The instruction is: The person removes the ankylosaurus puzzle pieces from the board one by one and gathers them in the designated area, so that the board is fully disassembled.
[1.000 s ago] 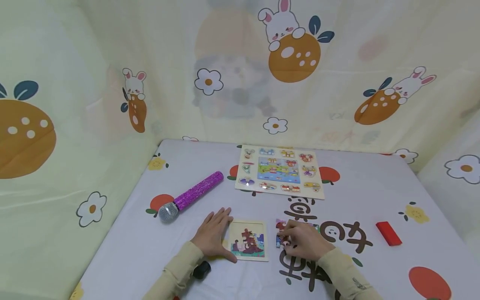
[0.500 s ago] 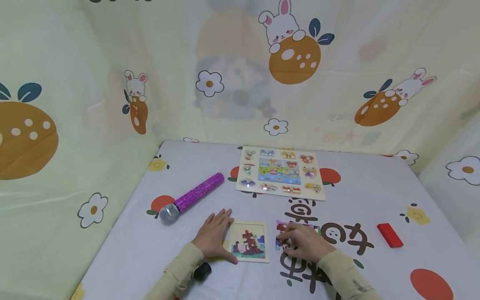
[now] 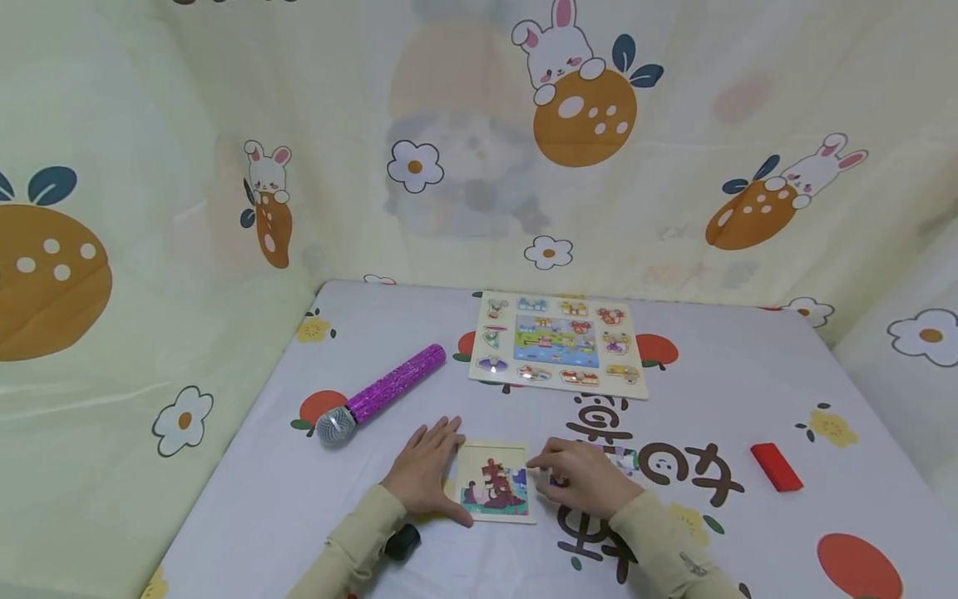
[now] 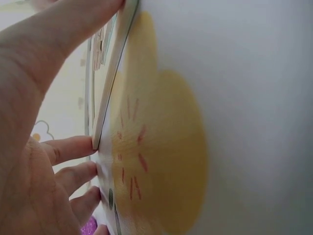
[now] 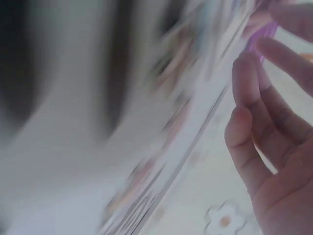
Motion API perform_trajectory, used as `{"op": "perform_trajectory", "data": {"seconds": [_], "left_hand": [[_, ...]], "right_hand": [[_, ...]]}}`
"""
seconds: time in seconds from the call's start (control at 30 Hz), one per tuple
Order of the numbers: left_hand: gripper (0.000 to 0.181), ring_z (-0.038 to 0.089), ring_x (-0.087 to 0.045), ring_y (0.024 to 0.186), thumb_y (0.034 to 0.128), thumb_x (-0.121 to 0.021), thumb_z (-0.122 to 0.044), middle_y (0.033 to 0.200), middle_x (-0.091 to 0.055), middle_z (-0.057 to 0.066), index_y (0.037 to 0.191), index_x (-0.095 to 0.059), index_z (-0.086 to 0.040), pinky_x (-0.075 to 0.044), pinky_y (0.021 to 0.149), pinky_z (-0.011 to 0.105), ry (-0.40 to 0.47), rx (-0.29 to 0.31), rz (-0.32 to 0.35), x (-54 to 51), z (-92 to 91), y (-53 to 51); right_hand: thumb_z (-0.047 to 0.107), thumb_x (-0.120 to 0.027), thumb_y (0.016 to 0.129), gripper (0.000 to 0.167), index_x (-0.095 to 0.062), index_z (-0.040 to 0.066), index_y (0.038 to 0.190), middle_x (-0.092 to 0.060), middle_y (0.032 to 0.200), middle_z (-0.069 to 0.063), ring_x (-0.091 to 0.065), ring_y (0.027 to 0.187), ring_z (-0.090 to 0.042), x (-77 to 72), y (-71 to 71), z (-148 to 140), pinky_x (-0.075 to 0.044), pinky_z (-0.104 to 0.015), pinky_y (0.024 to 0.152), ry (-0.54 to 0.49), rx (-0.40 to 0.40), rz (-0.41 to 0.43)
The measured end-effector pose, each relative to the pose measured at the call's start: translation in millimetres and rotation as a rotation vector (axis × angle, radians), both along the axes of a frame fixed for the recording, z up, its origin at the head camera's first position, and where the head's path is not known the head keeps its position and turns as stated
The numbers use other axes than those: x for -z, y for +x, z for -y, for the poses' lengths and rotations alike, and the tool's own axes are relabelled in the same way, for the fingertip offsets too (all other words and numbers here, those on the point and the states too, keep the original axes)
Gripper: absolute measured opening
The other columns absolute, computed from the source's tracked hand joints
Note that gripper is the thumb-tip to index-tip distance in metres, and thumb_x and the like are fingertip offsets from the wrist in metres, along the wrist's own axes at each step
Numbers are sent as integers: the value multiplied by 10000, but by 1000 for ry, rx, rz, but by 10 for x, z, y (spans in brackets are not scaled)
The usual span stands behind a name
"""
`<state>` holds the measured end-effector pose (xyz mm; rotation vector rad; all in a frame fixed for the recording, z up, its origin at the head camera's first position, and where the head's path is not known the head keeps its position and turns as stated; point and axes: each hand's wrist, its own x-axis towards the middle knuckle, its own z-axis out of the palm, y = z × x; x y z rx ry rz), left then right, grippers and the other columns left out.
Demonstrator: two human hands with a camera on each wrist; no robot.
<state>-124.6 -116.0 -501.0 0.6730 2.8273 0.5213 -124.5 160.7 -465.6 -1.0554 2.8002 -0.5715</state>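
Observation:
A shallow square puzzle tray (image 3: 532, 503) lies on the table, partly filled with pieces forming a brown and pink picture. My left hand (image 3: 422, 472) spans its left side, fingers extended. In the left wrist view the left index fingertip (image 4: 89, 145) touches the tray's edge (image 4: 111, 78). By the tray's right edge, my right hand (image 3: 587, 478) hovers with bent fingers; whether a piece is between index finger and thumb cannot be seen. Loose puzzle pieces (image 3: 623, 457) lie partly under that hand. In the right wrist view, blurred pieces (image 5: 178, 54) appear beside the right fingers (image 5: 244, 81).
At the back lies a knobbed picture board (image 3: 557, 383). Left of centre is a microphone with a glittery purple handle (image 3: 398, 383). A red block (image 3: 776, 467) sits at right, and a small black object (image 3: 403, 542) is by the left wrist. Patterned curtains surround the table.
My right hand has moved left from the loose pieces to the tray's right edge. The left hand and the tray have stayed in place.

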Motion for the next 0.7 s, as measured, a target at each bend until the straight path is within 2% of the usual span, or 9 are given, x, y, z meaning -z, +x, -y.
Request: {"op": "perform_trajectory", "data": {"seconds": [0.1,0.23,0.7], "left_hand": [[1161,283,-167,1470,474,-808,-714,1589,-216,107,1376,-432,-88,-107,1211,481,9,-1,5,4,-1,-9],[1141,289,-162,1471,483,-802,-717,1590,-211,107,1368,-435,-98,-109,1210,489,25,6,13,43,-9,-19],[1155,279,-171,1470,472,-788,-744,1588,-223,97,1368,-437,-105,-129,1210,483,17,8,-19,62,18,-15]], "right_hand": [[234,-734,831,280,-727,128,1091,-640,998,4,-580,813,-108,-18,-16,227,-546,-294,719,23,-14,-16],[272,-750,827,327,-710,124,1116,-638,1049,-28,-604,931,-176,6,-33,445,-549,-384,843,60,-29,-20],[271,-765,817,312,-713,133,1093,-612,911,25,-505,750,-53,51,-141,566,-497,-246,695,46,-120,27]]}}
